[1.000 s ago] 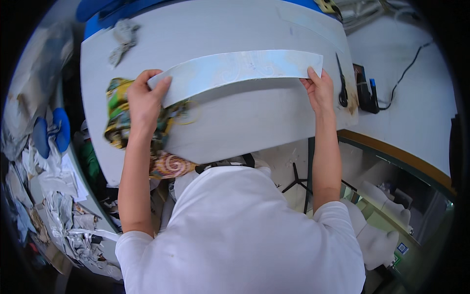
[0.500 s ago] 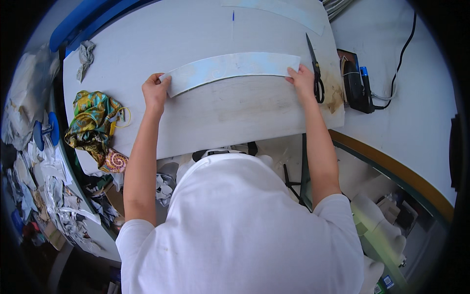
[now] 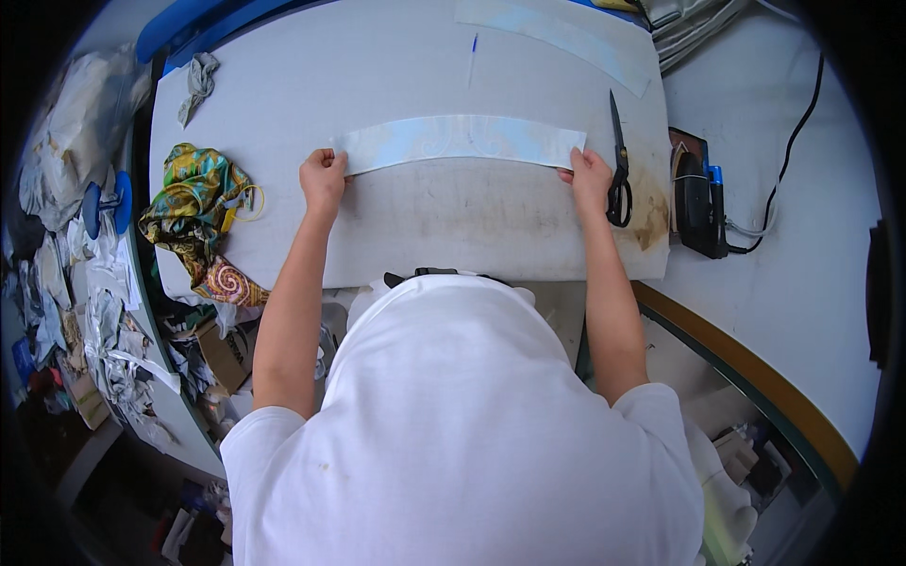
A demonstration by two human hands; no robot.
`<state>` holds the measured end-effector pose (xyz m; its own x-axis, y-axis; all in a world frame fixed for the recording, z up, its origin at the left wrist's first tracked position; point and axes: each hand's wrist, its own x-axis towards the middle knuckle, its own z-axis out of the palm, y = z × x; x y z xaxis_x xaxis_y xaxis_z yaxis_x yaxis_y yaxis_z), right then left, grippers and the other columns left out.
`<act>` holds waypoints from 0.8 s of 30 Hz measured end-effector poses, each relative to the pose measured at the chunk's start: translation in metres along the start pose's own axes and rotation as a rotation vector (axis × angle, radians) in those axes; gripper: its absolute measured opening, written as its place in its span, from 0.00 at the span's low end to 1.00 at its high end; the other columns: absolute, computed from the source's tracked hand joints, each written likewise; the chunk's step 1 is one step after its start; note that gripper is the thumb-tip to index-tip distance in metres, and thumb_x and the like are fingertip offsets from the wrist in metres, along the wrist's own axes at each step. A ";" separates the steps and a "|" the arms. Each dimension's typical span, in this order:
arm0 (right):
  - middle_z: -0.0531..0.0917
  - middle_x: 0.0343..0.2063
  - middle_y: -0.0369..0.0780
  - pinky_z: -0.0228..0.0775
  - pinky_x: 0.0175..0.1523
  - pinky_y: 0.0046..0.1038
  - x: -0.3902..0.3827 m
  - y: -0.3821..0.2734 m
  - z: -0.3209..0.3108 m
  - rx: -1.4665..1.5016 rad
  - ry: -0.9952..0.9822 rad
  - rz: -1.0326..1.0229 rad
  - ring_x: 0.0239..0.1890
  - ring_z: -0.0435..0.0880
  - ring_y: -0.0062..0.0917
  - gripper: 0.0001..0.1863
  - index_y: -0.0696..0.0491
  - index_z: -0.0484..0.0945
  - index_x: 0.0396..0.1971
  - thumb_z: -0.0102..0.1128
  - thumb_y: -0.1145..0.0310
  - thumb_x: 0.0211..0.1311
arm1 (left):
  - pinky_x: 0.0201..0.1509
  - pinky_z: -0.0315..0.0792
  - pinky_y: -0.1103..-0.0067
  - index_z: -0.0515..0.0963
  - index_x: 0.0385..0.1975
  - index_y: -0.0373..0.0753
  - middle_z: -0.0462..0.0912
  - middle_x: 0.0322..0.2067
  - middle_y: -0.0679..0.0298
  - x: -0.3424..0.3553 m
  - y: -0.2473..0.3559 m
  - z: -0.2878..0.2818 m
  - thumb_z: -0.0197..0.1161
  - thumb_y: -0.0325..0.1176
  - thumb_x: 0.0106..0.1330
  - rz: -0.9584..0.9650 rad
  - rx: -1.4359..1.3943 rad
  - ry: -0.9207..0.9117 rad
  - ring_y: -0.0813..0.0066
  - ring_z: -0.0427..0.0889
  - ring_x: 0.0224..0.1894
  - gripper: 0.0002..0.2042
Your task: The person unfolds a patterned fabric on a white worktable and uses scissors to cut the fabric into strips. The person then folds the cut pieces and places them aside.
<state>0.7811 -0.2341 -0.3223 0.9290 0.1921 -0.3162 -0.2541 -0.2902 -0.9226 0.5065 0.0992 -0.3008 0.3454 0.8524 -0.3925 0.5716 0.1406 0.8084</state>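
A curved strip of pale blue and white patterned fabric stretches between my two hands over the padded table. My left hand pinches its left end, and my right hand pinches the right end. Black-handled scissors lie just right of my right hand, blades pointing away from me. A second curved pale strip lies flat toward the far right of the table. Near it rests a thin pen with a blue tip.
Colourful patterned cloth is bunched at the table's left side, with a crumpled grey rag beyond. An iron with a black cord stands on the right. Brown stains mark the padded table near its right edge. Scraps pile up at far left.
The view has shifted, so the table sits further right in the picture. The strip's left end has moved slightly away from me and it lies more level. Both hands keep their pinch.
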 end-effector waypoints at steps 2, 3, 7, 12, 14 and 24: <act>0.86 0.30 0.42 0.77 0.25 0.19 0.000 0.002 0.000 -0.004 -0.006 -0.013 0.22 0.85 0.22 0.14 0.67 0.79 0.40 0.58 0.69 0.69 | 0.27 0.76 0.80 0.78 0.39 0.29 0.82 0.30 0.63 0.001 -0.001 0.001 0.65 0.32 0.65 0.003 0.034 0.014 0.78 0.79 0.24 0.11; 0.86 0.30 0.42 0.77 0.25 0.19 -0.001 0.002 0.001 -0.006 -0.010 -0.018 0.22 0.85 0.22 0.13 0.67 0.79 0.40 0.58 0.69 0.69 | 0.26 0.75 0.80 0.79 0.38 0.28 0.82 0.28 0.63 0.001 -0.002 0.002 0.65 0.32 0.64 0.013 0.014 0.027 0.78 0.79 0.23 0.11; 0.86 0.30 0.42 0.77 0.26 0.19 -0.002 0.002 0.004 -0.007 0.003 -0.013 0.23 0.85 0.21 0.13 0.67 0.78 0.41 0.58 0.69 0.69 | 0.24 0.74 0.79 0.79 0.36 0.28 0.82 0.24 0.63 0.002 -0.005 0.003 0.65 0.31 0.63 0.031 -0.017 0.051 0.77 0.80 0.20 0.11; 0.86 0.30 0.42 0.77 0.26 0.19 -0.004 0.000 0.000 0.005 0.004 0.017 0.24 0.85 0.21 0.14 0.67 0.78 0.43 0.57 0.69 0.70 | 0.22 0.76 0.80 0.79 0.36 0.27 0.81 0.24 0.61 -0.004 0.008 -0.003 0.64 0.33 0.65 -0.060 -0.111 -0.005 0.75 0.80 0.19 0.12; 0.86 0.30 0.43 0.77 0.26 0.20 -0.009 -0.011 -0.004 -0.079 0.007 0.033 0.24 0.85 0.21 0.15 0.67 0.78 0.44 0.57 0.68 0.70 | 0.21 0.76 0.81 0.79 0.36 0.28 0.80 0.24 0.61 -0.004 0.010 -0.012 0.64 0.35 0.67 -0.156 -0.192 -0.077 0.74 0.81 0.19 0.13; 0.87 0.32 0.43 0.78 0.38 0.28 -0.018 -0.033 -0.015 -0.739 0.064 -0.175 0.31 0.87 0.29 0.14 0.60 0.81 0.41 0.59 0.65 0.66 | 0.16 0.71 0.81 0.78 0.29 0.30 0.79 0.19 0.62 -0.004 0.011 -0.014 0.62 0.34 0.67 -0.179 -0.176 -0.071 0.76 0.78 0.14 0.11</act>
<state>0.7765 -0.2423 -0.2831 0.9588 0.2444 -0.1448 0.1233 -0.8172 -0.5631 0.5010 0.1040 -0.2846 0.3054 0.7696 -0.5608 0.4919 0.3767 0.7849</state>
